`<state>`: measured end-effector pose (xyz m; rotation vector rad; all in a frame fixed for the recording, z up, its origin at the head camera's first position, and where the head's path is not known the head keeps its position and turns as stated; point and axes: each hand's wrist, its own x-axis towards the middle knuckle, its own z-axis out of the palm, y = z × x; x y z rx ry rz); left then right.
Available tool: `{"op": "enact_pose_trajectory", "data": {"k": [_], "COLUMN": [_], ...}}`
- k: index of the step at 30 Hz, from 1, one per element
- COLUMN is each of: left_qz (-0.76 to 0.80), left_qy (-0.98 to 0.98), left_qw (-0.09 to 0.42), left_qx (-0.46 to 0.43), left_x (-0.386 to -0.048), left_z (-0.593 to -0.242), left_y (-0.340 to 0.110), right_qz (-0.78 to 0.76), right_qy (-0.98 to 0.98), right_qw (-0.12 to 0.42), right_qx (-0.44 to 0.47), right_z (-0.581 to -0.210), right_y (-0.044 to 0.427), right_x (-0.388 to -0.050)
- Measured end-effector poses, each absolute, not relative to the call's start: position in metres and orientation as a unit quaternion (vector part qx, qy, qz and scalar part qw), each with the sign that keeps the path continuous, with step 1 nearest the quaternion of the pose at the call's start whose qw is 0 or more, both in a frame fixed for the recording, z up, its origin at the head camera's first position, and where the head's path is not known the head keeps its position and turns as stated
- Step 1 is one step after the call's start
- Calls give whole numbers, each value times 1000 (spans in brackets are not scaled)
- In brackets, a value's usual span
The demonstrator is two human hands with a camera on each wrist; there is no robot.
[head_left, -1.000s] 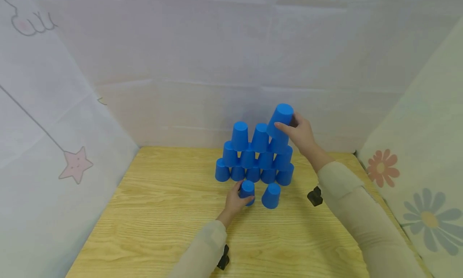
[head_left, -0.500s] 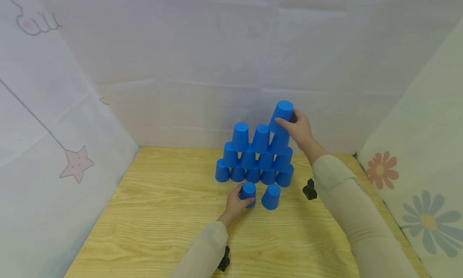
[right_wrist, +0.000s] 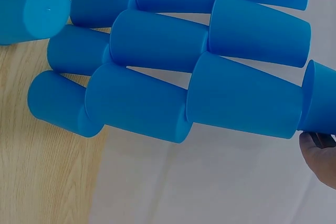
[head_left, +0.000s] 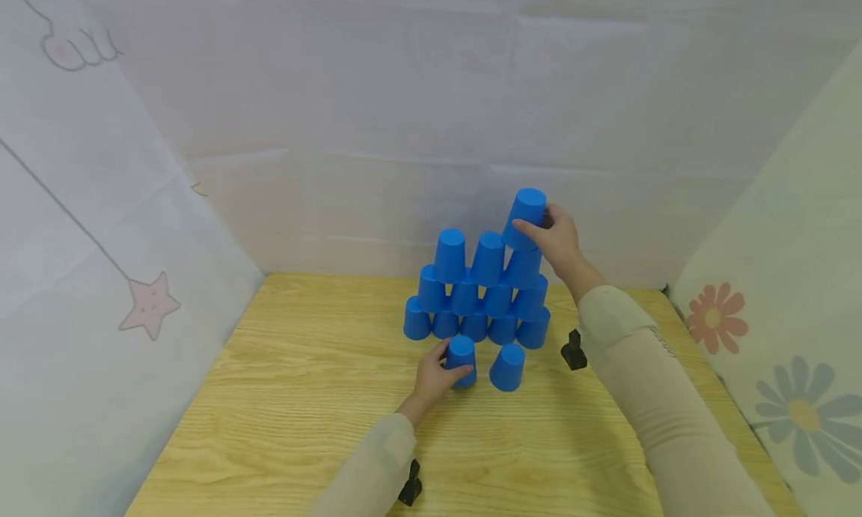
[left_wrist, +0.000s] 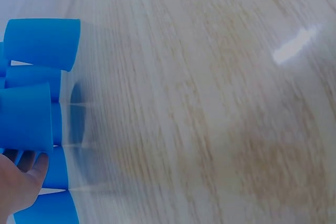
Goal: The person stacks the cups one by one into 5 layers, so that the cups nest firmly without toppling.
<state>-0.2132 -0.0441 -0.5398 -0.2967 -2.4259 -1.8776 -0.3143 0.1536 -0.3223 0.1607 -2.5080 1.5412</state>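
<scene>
My right hand (head_left: 560, 242) grips an upside-down blue cup (head_left: 528, 206) at the upper right of a stack of blue cups (head_left: 498, 300). The held cup sits right over the rightmost cup (head_left: 522, 268) of the third row; in the right wrist view the held cup's rim (right_wrist: 311, 95) meets or overlaps that cup's base. Lower down, my left hand (head_left: 433, 375) holds another inverted cup (head_left: 462, 356) in front of the stack, its thumb on the near side. Whether this cup touches the table cannot be told. A loose inverted cup (head_left: 507, 369) stands to its right.
The stack stands in three rows near the back of the wooden table (head_left: 303, 397), before a pale cloth backdrop (head_left: 337, 128). Printed cloth walls (head_left: 741, 262) flank the table. Small black devices (head_left: 574, 350) show beside both sleeves.
My right hand has raised its cup slightly and set it a little more upright over the third row. The left hand and its cup have hardly moved. The view has shifted a little.
</scene>
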Motion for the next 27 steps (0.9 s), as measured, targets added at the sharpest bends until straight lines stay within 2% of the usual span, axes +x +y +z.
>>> {"op": "enact_pose_trajectory", "data": {"k": [4,5,10,11,12,27], "left_qz": [-623,-625,-620,-620,-621,-615], "left_qy": [-774,-772,-777,-777,-776,-779], "left_qw": [30,26,17,15,13,1], "left_qx": [-112,-110,-108,-108,-108,-118], "left_x": [-202,-199,-195,-195,-195,-192], "left_z": [-515,-509,-499,-499,-498,-475], "left_y": [-47,-47,-51,-51,-52,-55], "right_qz": [518,528,527,527,517,523], "right_qy": [-848,-842,-843,-843,-850,-846], "right_qw": [95,94,90,89,88,83], "right_qx": [55,59,58,58,54,64], "right_z": [-323,-343,-345,-344,-323,-324], "right_y": [152,161,160,160,151,147], "right_x": [-315,-340,-343,-342,-318,-319]}}
